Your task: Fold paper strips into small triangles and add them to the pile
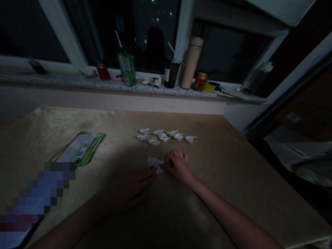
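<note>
A small printed wrapper [153, 161], white with green and reddish print, lies on the table in front of me. My left hand [127, 189] rests flat from the left, fingers stretched out, with the fingertips on the wrapper's lower edge. From the other side my right hand [178, 166] has its fingers curled, thumb pressed at the wrapper's right end, which they partly cover. Farther back, several small folded wrapper pieces [164, 137] with pointed ends sit in two loose rows.
A stack of flat green-and-white printed packaging [89, 147] lies on the left of the brown-covered table [218, 148]. A blurred-out blue object [38, 200] is nearer me. Along the windowsill stand a green cup [126, 67], dark cup [171, 74], tall beige flask [191, 62] and gold can [200, 82].
</note>
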Action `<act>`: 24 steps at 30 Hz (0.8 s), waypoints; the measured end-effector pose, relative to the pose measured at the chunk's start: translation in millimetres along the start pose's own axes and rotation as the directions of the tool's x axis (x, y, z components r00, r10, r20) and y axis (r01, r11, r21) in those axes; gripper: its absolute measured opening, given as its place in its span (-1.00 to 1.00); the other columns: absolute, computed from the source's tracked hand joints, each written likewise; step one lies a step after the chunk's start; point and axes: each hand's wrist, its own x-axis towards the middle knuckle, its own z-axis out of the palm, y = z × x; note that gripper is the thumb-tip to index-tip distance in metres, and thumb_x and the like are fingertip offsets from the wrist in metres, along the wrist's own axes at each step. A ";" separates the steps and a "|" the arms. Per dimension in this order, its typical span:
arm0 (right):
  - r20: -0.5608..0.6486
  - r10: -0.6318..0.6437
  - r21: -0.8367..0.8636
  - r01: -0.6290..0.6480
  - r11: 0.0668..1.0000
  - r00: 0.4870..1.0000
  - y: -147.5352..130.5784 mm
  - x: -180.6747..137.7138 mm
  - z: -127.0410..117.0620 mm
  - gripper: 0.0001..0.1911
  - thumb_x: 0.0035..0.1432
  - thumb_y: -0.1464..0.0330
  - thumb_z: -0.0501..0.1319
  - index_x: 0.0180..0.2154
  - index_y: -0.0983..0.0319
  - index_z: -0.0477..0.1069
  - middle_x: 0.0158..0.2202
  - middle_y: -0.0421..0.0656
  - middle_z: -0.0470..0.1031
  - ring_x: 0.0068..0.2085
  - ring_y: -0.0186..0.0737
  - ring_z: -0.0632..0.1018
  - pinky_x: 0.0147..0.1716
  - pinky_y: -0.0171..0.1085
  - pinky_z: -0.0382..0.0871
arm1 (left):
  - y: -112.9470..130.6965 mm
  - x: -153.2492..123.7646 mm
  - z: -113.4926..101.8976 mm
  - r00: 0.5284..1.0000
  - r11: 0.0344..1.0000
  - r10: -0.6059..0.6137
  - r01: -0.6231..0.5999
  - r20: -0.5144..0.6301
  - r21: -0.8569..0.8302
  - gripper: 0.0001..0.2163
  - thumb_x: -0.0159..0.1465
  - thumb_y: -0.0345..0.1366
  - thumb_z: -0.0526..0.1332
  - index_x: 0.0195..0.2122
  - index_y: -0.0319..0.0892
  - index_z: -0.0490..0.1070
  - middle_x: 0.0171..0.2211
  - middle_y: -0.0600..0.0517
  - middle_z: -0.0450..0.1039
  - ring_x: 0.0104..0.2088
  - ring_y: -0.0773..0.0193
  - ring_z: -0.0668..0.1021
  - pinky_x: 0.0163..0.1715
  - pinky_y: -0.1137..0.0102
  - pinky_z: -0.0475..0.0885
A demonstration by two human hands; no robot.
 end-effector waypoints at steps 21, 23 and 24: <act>0.027 0.039 0.023 -0.039 0.999 0.999 -1.0 1.6 -0.8 -0.81 0.10 0.24 0.27 -0.45 0.21 0.39 -0.32 -0.21 0.36 -0.17 -0.21 0.33 -0.17 -0.23 -0.04 | 0.1 0.7 6.3 0.996 0.987 0.050 -0.039 -0.068 0.153 -0.56 0.38 -0.18 -0.01 0.27 -0.07 0.05 0.29 0.02 0.05 0.23 0.15 0.21 0.18 0.26 0.15; 0.023 0.040 0.024 -0.040 0.999 0.999 -1.1 1.3 -0.9 -0.83 0.08 0.26 0.29 -0.44 0.20 0.39 -0.32 -0.22 0.35 -0.17 -0.22 0.33 -0.18 -0.24 -0.04 | 0.6 3.8 7.7 0.994 0.976 0.071 -0.052 -0.081 0.209 -0.60 0.39 -0.21 -0.01 0.25 -0.07 0.10 0.28 0.03 0.06 0.23 0.15 0.20 0.20 0.24 0.12; 0.021 0.039 0.028 -0.040 0.999 0.999 -1.0 1.1 -0.7 -0.83 0.07 0.26 0.30 -0.44 0.20 0.39 -0.32 -0.22 0.36 -0.17 -0.22 0.33 -0.18 -0.24 -0.04 | 1.6 5.2 9.0 0.994 0.971 0.071 -0.048 -0.087 0.236 -0.61 0.39 -0.22 -0.02 0.23 -0.07 0.13 0.27 0.03 0.08 0.23 0.15 0.21 0.20 0.22 0.11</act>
